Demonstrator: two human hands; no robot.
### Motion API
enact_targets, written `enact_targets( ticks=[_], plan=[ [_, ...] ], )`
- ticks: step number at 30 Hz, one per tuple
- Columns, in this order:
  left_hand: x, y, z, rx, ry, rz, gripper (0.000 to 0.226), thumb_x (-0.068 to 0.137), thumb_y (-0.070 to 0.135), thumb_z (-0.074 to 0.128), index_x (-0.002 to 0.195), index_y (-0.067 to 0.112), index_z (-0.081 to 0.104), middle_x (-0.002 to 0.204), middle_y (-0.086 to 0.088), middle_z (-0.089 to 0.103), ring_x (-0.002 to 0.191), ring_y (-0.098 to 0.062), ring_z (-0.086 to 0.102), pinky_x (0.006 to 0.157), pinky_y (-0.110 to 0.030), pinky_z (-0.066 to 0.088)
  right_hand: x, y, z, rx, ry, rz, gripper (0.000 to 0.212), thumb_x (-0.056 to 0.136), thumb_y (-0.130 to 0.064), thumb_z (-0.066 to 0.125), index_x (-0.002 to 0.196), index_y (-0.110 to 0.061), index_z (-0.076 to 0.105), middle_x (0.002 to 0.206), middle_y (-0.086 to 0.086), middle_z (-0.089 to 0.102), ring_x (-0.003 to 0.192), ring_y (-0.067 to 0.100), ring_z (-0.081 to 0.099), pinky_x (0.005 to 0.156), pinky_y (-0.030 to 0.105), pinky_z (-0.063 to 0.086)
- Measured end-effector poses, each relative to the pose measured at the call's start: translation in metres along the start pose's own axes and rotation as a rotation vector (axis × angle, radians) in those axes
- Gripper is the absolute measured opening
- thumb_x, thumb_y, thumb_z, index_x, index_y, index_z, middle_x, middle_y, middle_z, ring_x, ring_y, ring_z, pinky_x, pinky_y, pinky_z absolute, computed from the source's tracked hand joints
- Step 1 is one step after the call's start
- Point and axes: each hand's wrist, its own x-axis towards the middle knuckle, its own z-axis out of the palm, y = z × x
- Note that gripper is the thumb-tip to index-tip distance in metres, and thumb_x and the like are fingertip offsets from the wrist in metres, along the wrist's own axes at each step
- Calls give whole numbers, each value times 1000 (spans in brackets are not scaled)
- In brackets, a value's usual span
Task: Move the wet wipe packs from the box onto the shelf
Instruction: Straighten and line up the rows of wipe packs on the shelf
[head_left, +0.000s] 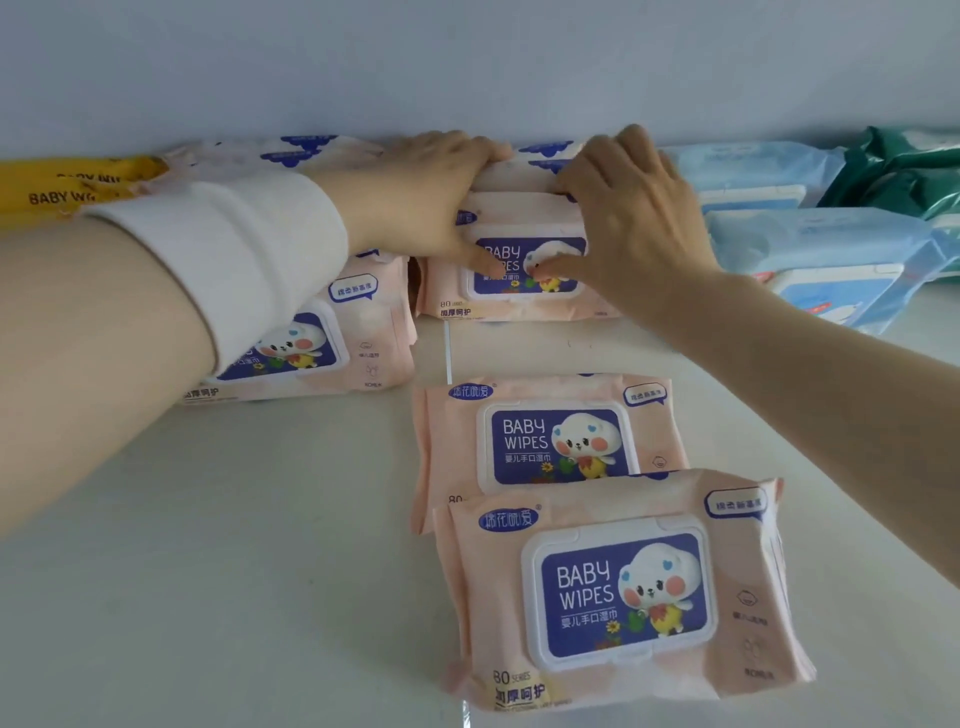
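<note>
— Where is the pack being handled?
— The held pink pack (519, 291) lies lid up on the white shelf (234, 545), at twelve o'clock in the view, close to the wall (467, 62)
— And the hands?
— Both grip it. The left hand (415, 200) takes its ten o'clock corner, fingers curled over the far edge and thumb on the lid. The right hand (631, 223) takes the two o'clock corner the same way, thumb tip on the lid's cartoon
— What lies round it?
— At eight o'clock of it, just beside, a second pink pack (322, 343) lies partly under the white cuff (234, 260). At six o'clock, apart from it, a middle pink pack (545, 441) lies flat, and the nearest pink pack (623, 587) overlaps its near edge
— Farther out?
— More pink packs (270, 156) line the wall at ten o'clock, with yellow packs (62, 192) at nine. Blue packs (831, 260) sit at three o'clock, green packs (909, 171) beyond them at two
</note>
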Motion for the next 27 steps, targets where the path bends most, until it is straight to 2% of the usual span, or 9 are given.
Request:
enact_targets(
  ticks=[3, 4, 7, 10, 13, 16, 21, 24, 27],
  plan=[
    [2, -1, 6, 9, 47, -2, 97, 67, 55, 72, 144, 19, 24, 140, -11, 40, 129, -29, 37, 105, -39, 29, -19, -5, -14, 142, 111, -139, 63, 68, -44, 73, 113, -3, 58, 109, 18, 56, 101, 36, 51, 82, 40, 43],
    [2, -1, 6, 11, 44, -3, 97, 67, 55, 71, 144, 19, 25, 141, -12, 39, 130, -30, 37, 106, -40, 29, -27, -5, -18, 276, 3, -164, 64, 67, -50, 72, 112, -6, 59, 107, 14, 56, 98, 31, 52, 80, 42, 47],
    [0, 0, 4, 28, 55, 4, 97, 67, 57, 70, 143, 18, 26, 140, -13, 40, 129, -30, 37, 106, -41, 31, -51, -10, -23, 442, -727, -130, 76, 61, -63, 68, 125, -25, 51, 112, -9, 47, 98, 8, 44, 85, 20, 43],
    [-1, 1, 3, 33, 44, 6, 97, 67, 57, 70, 144, 18, 25, 141, -12, 39, 130, -30, 37, 105, -41, 31, -57, -10, -17, 393, -901, -57, 79, 60, -57, 74, 128, -25, 48, 114, -11, 48, 100, 7, 40, 77, 16, 36],
    [1, 2, 0, 22, 0, 6, 96, 70, 58, 67, 145, 18, 24, 144, -12, 37, 132, -29, 35, 106, -39, 29, -49, -13, -19, 394, -821, -37, 67, 55, -55, 78, 109, -22, 56, 94, -13, 49, 87, 11, 46, 60, 12, 30],
    [-1, 3, -10, -147, -75, -40, 96, 69, 71, 48, 146, 17, 25, 148, -8, 35, 134, -25, 34, 104, -31, 28, -38, -12, -26, 350, -648, -49, 56, 50, -54, 80, 84, -21, 50, 79, -8, 52, 73, 16, 50, 58, 23, 39],
    [-11, 6, -19, -477, -92, -28, 107, 56, 71, 46, 147, 18, 24, 154, 4, 26, 139, -11, 27, 103, -19, 21, -18, -9, -19, 166, -144, -37, 59, 60, -44, 80, 102, -10, 56, 102, 7, 56, 93, 28, 53, 67, 31, 31],
    [-16, 12, -16, -234, -142, 4, 125, 43, 79, 52, 149, 24, 15, 157, 6, 14, 143, -15, 17, 114, -33, 20, -14, -12, -11, 63, -68, -50, 61, 64, -43, 78, 107, -7, 54, 110, 12, 54, 103, 29, 50, 75, 33, 30],
    [-18, 13, -6, 11, -119, 24, 121, 51, 77, 59, 149, 28, 7, 158, 7, 3, 145, -20, 9, 117, -48, 16, -34, -12, -16, 9, 41, -37, 63, 68, -40, 77, 115, -5, 54, 117, 16, 52, 107, 34, 47, 87, 38, 34]
  ],
)
